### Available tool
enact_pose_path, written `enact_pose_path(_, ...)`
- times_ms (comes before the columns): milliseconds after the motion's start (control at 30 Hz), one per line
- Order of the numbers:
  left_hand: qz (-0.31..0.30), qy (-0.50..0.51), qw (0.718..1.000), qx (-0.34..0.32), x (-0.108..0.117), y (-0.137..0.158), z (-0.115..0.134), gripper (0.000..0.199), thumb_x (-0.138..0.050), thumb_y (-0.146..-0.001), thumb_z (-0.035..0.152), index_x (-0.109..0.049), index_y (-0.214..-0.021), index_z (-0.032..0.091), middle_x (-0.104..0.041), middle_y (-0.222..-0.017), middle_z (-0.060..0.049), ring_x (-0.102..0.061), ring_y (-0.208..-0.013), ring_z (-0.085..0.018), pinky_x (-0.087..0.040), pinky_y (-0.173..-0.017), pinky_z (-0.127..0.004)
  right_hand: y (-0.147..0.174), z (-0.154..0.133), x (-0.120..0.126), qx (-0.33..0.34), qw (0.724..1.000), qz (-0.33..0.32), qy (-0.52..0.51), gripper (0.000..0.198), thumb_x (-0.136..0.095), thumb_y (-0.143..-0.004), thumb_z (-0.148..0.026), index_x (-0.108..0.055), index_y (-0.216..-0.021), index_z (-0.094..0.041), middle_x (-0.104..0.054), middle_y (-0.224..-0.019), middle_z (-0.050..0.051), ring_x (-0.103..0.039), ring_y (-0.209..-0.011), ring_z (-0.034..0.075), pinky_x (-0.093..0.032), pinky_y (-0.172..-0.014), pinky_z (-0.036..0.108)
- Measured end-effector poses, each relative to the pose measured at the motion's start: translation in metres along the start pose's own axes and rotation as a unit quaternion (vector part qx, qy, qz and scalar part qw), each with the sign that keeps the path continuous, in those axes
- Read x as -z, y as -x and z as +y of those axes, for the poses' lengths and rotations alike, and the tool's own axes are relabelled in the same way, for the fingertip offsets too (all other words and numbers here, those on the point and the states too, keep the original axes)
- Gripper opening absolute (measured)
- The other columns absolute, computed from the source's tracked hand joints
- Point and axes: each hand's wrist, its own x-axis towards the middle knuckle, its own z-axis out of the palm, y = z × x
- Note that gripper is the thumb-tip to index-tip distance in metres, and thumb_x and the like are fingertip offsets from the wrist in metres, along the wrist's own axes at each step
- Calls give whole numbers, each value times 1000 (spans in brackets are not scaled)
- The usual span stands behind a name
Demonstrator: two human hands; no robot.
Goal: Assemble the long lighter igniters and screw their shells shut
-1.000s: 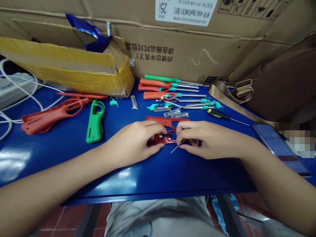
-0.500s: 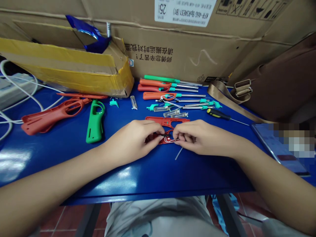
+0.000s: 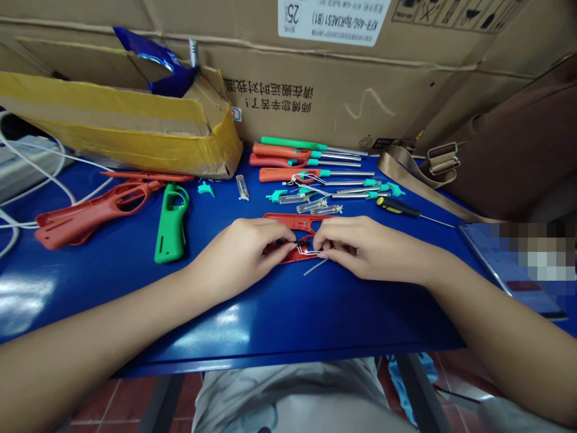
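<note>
My left hand (image 3: 250, 249) is closed, thumb and forefinger pinching a small black part (image 3: 300, 243) with white wires (image 3: 308, 252) running from it. Opposite it, my right hand (image 3: 360, 245) is closed in a pinch on the other end of the white wires. From under its fingertips a thin translucent tube (image 3: 314, 267) slants down to the left. Both hands are over a red lighter handle half (image 3: 293, 258), which they partly hide. Just behind lies another red handle half (image 3: 286, 221). Clear fuel tanks (image 3: 311, 206) lie beyond that.
Several long-nosed lighters and metal tubes, among them an orange lighter (image 3: 288, 175), lie at the back. A screwdriver (image 3: 399, 207) and a phone (image 3: 505, 264) are on the right. Red handle shells (image 3: 94, 213), a green handle (image 3: 172, 225) and a taped cardboard box (image 3: 180, 141) occupy the left.
The free end of the translucent tube has swung left and slightly up under my right hand. My hands have shifted very little, and the pinches remain.
</note>
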Motion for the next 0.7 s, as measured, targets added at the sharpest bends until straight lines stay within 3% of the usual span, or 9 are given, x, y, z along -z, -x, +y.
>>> enact_pose_path(300, 29, 14, 999, -5, -4, 0, 0, 10, -67, -94, 17, -77, -97, 16, -79, -91, -3, -72, -75, -15, -52, -67, -23, 0, 0, -1, 4, 1000, 4, 12, 16, -49, -97, -10, -63, -95, -18, -65, -94, 4, -58, -84, 16, -45, -78, 28)
enact_pose_path(533, 47, 25, 998, -34, -6, 1, -3, 13, -67, -94, 17, -79, -100, 17, -82, -94, -2, -76, -84, -17, -57, -76, -26, -2, -2, -2, -56, 998, 28, -20, 10, -58, -91, -11, -64, -88, -18, -61, -77, -2, -51, -63, 10, -40, -61, 22)
enact_pose_path(700, 44, 25, 998, -43, -7, 2, -2, 14, -71, -92, 24, -80, -100, 16, -82, -95, -3, -76, -80, -17, -59, -73, -28, -3, -3, -1, -126, 988, 20, -91, 8, -61, -87, -12, -61, -83, -19, -54, -59, -7, -49, -47, 7, -39, -49, 20)
